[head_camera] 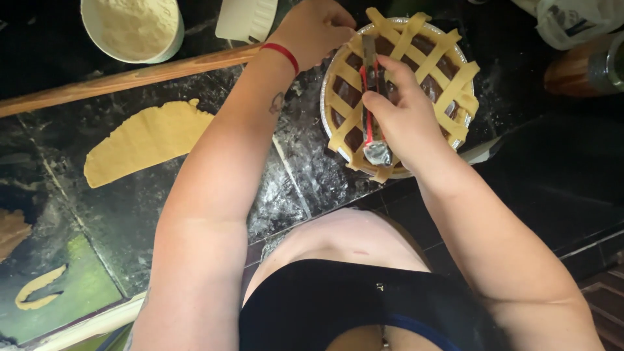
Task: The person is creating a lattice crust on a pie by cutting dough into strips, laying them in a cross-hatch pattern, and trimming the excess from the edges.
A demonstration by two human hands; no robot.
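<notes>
Right hand (403, 120) closed around a red-handled cutter (370, 104), blade over the lattice pie (448, 84). Left hand (312, 29) curled at the pie's rim; whether it grips dough cannot be told.

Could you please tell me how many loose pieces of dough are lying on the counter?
3: a large piece beside the left arm, a thin curled scrap lower left, and a partly cut-off one at the left edge.

Dough scrap (146, 140) lies left of pie (448, 97) (rolling pin (130, 78) behind).
</notes>
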